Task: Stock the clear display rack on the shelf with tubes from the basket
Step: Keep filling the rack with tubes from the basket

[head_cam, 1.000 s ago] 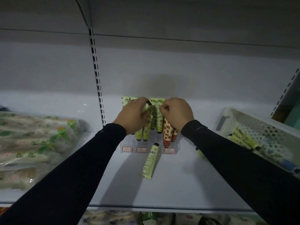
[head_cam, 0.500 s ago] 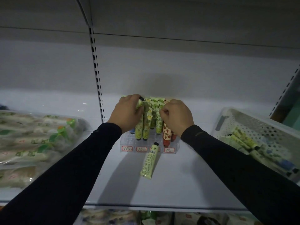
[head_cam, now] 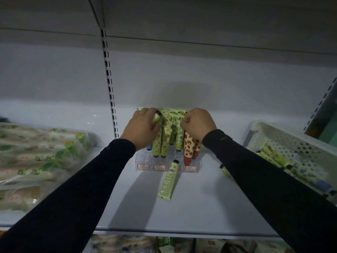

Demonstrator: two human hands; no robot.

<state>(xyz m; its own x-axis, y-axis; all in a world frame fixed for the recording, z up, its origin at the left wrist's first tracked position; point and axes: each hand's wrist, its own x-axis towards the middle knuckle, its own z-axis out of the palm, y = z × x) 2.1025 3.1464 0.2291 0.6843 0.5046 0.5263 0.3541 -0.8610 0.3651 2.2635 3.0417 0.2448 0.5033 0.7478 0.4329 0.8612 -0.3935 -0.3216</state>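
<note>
My left hand is curled around a pale green tube with a black cap, holding it at the top left of the clear plastic display rack with red-bordered labels on the white shelf. My right hand is closed in a fist at the rack's top right, its fingers pinching the crimped ends of the tubes there, though I cannot tell exactly which one. Between my hands stand the upright green fruit-print tubes, caps down in the rack. Just below my right hand are the cream tubes printed with red strawberries. Nearer to me than both hands, a pale green tube with a barcode lies flat on the shelf, its black cap touching the rack's front. Well off to the right of my right hand sits the white perforated plastic basket, with more tubes inside. Far to the left of my left hand lie clear bags of packaged goods.
</note>
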